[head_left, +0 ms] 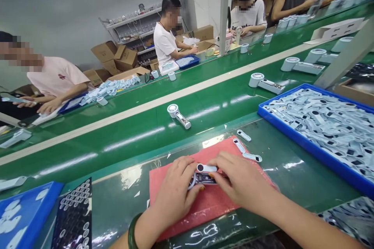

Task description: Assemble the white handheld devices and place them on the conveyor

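Over a red mat [204,207], my left hand [177,186] is closed round the round head end of a light blue handheld fan [206,179]. The fan's handle lies open, its dark inside showing. A light blue handle cover [207,168] with a black oval window is pinched by my right hand [242,181]. It sits along the upper edge of the open handle; whether they touch is unclear. Several loose parts like it lie near the mat's upper right, among them one light blue cover [244,135].
A blue tray [292,138] full of covers stands right. At lower left are another blue tray [49,202] and a black sheet [73,218] with round pieces. Beyond runs a green conveyor [131,124] bearing an open fan [179,116] and others. Several people work across it.
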A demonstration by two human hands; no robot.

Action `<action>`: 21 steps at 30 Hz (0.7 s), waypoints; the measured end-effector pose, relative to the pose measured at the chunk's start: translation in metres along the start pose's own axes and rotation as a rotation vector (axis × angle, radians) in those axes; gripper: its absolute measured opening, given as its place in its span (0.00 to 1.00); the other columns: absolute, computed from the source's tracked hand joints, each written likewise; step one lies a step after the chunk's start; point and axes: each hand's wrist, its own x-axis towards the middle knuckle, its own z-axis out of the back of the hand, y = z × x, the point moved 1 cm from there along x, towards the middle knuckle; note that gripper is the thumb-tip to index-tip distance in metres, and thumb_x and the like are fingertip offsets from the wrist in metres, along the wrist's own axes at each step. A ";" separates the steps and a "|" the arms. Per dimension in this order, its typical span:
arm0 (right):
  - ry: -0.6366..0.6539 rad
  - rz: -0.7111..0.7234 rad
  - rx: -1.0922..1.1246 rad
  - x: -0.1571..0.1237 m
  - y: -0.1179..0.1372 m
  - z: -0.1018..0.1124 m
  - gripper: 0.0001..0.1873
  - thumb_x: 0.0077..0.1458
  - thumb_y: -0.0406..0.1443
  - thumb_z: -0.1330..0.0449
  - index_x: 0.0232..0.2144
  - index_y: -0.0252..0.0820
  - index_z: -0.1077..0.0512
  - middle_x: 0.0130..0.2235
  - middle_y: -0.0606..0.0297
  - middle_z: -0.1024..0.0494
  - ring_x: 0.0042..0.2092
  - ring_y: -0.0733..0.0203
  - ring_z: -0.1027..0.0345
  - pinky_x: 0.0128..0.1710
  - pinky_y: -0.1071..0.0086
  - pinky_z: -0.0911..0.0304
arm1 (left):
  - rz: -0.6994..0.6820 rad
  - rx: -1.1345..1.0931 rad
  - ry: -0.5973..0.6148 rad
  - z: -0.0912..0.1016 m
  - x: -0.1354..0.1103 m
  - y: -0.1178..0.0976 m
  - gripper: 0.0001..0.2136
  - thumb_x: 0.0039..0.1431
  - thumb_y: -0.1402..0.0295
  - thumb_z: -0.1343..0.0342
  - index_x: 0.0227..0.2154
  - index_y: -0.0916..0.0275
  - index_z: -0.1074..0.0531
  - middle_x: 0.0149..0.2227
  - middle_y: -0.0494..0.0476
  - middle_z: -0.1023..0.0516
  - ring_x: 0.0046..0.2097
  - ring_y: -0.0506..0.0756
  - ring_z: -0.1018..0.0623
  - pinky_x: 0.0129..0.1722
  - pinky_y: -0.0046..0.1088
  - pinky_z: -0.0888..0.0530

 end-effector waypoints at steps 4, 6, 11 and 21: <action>0.079 0.028 -0.102 -0.006 0.009 -0.010 0.09 0.65 0.30 0.49 0.42 0.39 0.29 0.37 0.61 0.32 0.38 0.52 0.37 0.35 0.62 0.41 | -0.056 -0.105 -0.076 -0.001 0.002 -0.004 0.19 0.64 0.66 0.44 0.56 0.57 0.38 0.56 0.60 0.32 0.61 0.59 0.36 0.63 0.51 0.35; 0.100 0.018 -0.132 -0.008 0.010 -0.012 0.08 0.65 0.29 0.48 0.41 0.38 0.28 0.36 0.61 0.32 0.37 0.52 0.37 0.35 0.62 0.42 | -0.072 -0.138 -0.083 -0.001 0.004 -0.006 0.11 0.65 0.69 0.47 0.50 0.57 0.34 0.52 0.58 0.29 0.58 0.58 0.33 0.61 0.50 0.35; 0.042 -0.062 0.076 -0.007 0.004 -0.012 0.06 0.67 0.30 0.45 0.39 0.42 0.28 0.39 0.63 0.30 0.40 0.54 0.36 0.40 0.62 0.41 | -0.030 -0.238 -0.082 -0.004 0.007 -0.006 0.07 0.67 0.73 0.50 0.44 0.58 0.30 0.44 0.56 0.27 0.50 0.56 0.30 0.51 0.41 0.29; 0.145 -0.146 0.240 -0.025 -0.002 -0.015 0.20 0.62 0.29 0.39 0.55 0.46 0.33 0.52 0.64 0.29 0.53 0.52 0.37 0.54 0.57 0.42 | -0.064 -0.106 -0.063 -0.002 -0.009 -0.018 0.05 0.63 0.69 0.43 0.41 0.58 0.30 0.46 0.56 0.25 0.54 0.58 0.28 0.54 0.45 0.27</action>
